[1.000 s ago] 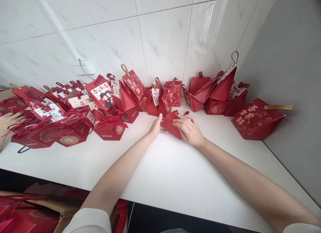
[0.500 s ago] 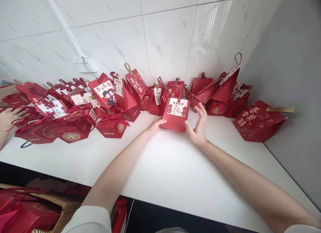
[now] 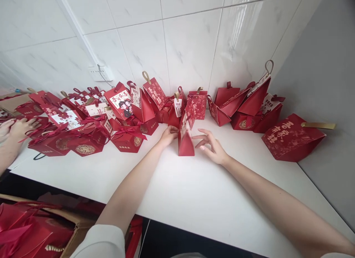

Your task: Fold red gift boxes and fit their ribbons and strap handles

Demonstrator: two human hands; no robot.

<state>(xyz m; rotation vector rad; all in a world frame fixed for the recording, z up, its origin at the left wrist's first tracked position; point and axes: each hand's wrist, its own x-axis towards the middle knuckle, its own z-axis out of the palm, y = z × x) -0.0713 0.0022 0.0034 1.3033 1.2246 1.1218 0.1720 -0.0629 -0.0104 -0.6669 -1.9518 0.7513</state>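
Left hand (image 3: 168, 136) fingers grip the upright red gift box (image 3: 186, 142); right hand (image 3: 212, 150) fingers spread beside it. Best steadied gently, base flat.

We see many red paper gift boxes (image 3: 129, 139) in a row on the white surface (image 3: 180, 198), by the white tiled wall (image 3: 188, 47).

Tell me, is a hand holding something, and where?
The left hand seems to pinch the upright red gift box at its left side edge. The right hand is open beside it, holding nothing.
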